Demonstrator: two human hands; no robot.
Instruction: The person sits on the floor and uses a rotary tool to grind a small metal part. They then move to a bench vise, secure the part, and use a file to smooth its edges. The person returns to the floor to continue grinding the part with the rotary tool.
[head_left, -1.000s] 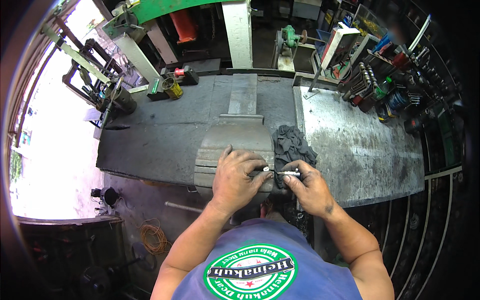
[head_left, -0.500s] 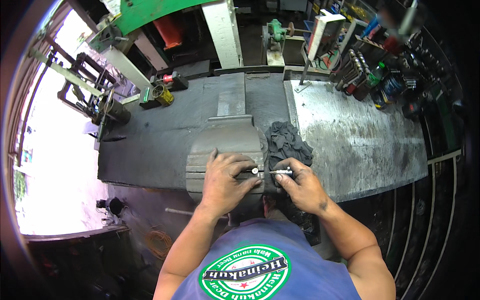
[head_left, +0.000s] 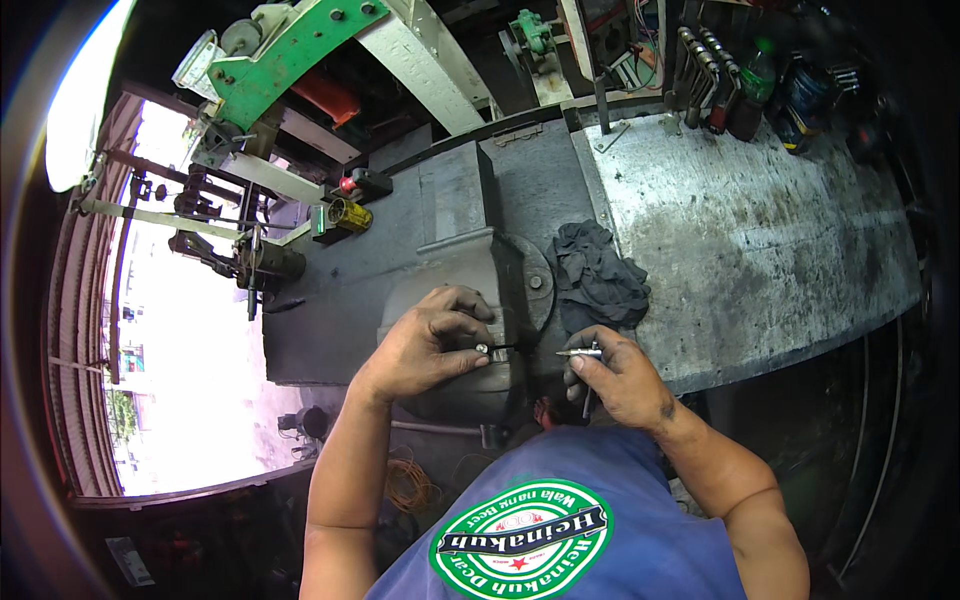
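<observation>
My left hand [head_left: 438,342] rests over the jaws of a big grey bench vise [head_left: 455,262]. Between its thumb and forefinger is a small round silver metal part [head_left: 482,349], its end facing up. To the right of the jaws, my right hand [head_left: 622,378] is closed on a slim silver tool with a pointed tip [head_left: 580,352]. That tip faces left, toward the small part, with a gap between them. What exact kind of tool or part these are cannot be made out. Some of the right fingers are hidden beneath the hand.
A crumpled dark rag [head_left: 597,275] lies right of the vise on the workbench [head_left: 770,240]. Bottles [head_left: 755,95] and tools crowd the back right. A yellow can [head_left: 350,214] stands back left, near a green metal frame [head_left: 290,60]. The vise handle [head_left: 440,428] sticks out below.
My view has turned and shifted, so the bench appears tilted. The left hand with the small part sits farther left on the vise; the right hand with the tool is farther from it.
</observation>
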